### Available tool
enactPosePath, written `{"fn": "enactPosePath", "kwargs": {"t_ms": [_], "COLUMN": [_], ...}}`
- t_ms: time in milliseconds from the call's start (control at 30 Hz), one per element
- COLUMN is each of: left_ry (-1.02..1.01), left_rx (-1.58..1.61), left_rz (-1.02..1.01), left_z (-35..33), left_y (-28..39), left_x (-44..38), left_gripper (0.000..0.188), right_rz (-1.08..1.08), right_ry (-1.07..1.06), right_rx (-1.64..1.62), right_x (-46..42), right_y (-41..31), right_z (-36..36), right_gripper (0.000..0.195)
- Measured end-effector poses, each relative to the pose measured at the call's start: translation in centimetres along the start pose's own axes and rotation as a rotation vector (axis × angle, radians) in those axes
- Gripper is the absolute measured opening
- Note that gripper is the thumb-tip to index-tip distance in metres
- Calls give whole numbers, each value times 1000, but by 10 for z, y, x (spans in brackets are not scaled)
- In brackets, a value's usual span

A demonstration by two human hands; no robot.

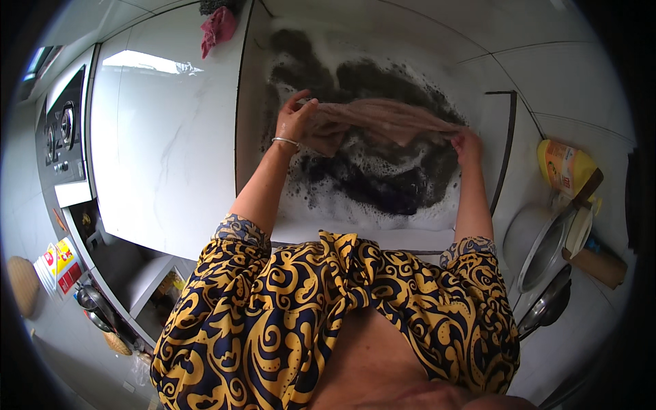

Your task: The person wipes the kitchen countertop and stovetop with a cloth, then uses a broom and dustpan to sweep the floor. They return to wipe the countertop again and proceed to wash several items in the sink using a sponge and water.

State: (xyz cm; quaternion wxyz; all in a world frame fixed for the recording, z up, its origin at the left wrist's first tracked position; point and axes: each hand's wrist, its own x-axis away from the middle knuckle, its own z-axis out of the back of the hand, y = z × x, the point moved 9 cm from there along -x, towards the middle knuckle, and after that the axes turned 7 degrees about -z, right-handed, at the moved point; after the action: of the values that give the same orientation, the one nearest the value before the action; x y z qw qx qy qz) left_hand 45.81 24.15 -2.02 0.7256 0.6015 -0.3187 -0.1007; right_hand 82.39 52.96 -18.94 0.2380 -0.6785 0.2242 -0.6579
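A wet pinkish-brown cloth (384,117) is stretched between my two hands, low over a white-walled sink (353,237) of soapy water. Its left end is gripped by my left hand (297,119), where a loose fold hangs below the wrist. At the right end, my right hand (467,146) pinches the cloth between bent fingers. White foam and dark water (379,77) surround it. Nearer to me, a dark fabric piece (379,187) lies partly sunk in the suds; its shape is hard to make out.
Left of the sink runs a white countertop (164,143), with a pink rag (218,28) at its back and a gas hob (64,125) farther left. On the right stand a yellow detergent bottle (566,166), a metal basin (543,251) and a steel pan (548,302).
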Motion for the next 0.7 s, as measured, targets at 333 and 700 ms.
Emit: {"fn": "enactPosePath", "kwargs": {"t_ms": [333,700], "left_ry": [-249,-240], "left_rx": [-138,1915], "left_rz": [636,1216], "left_z": [-124,-223], "left_y": [-97,-92], "left_x": [85,101], "left_gripper": [69,40], "right_rz": [115,1167], "right_ry": [-336,-296], "right_rx": [148,770], "right_x": [107,286], "right_y": [73,-38], "right_z": [-75,-156], "right_gripper": [33,36]}}
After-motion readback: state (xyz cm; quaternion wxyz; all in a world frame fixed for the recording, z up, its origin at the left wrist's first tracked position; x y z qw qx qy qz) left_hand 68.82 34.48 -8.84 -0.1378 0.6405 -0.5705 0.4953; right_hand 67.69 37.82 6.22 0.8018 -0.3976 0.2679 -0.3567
